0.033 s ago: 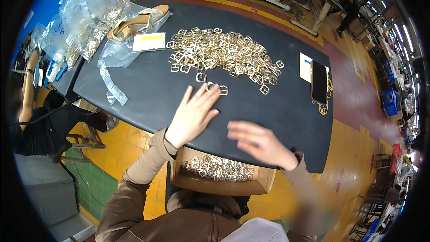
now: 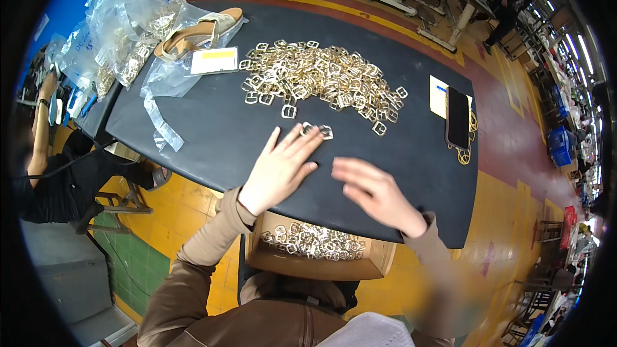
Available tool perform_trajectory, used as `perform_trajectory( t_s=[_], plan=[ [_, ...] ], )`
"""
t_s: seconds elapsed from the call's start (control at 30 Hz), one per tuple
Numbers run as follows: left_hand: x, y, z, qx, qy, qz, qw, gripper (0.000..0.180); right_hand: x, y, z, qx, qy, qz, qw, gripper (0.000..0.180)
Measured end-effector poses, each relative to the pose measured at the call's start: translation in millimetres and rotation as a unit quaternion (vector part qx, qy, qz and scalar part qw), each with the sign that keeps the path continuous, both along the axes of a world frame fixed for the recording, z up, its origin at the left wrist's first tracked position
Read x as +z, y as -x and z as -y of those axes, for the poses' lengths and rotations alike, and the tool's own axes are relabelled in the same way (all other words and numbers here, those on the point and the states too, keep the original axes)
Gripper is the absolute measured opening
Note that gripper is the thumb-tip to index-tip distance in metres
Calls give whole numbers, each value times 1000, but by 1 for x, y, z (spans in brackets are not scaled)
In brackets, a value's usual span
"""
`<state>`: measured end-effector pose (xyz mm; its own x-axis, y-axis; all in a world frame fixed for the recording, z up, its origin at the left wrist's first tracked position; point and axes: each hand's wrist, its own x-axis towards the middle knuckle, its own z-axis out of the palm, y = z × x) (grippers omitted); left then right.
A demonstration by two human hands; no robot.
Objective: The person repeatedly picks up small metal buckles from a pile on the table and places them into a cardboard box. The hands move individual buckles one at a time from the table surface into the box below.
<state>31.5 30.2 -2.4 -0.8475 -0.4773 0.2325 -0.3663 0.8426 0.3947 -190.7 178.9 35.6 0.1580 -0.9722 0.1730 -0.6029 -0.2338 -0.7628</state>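
I see the left hand (image 2: 277, 170) flat, thumb spread, fingertips over loose gold metal buckles (image 2: 327, 133) near the buckle pile (image 2: 328, 74), probably steadying them against the black tabletop (image 2: 218, 115). The right hand (image 2: 378, 196) hovers nearby, fingers together, visibly pinching nothing.

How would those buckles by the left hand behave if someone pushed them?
The buckles by the left hand look like stiff metal, given their shine. They seem to lie flat on the smooth table, so would probably slide rather than roll. Their open frames suggest little weight.
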Motion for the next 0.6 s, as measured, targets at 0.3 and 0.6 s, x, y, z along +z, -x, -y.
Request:
perform_trajectory(
  t_s=[0.3,0.6],
  plan=[
    [11,-17,18,73,-72,-44,994,61,-30,-11,71,71,72,-118,988,44],
    [-3,-3,54,73,74,-11,995,56,-16,-32,-23,225,-6,-28,974,41]
  ],
)
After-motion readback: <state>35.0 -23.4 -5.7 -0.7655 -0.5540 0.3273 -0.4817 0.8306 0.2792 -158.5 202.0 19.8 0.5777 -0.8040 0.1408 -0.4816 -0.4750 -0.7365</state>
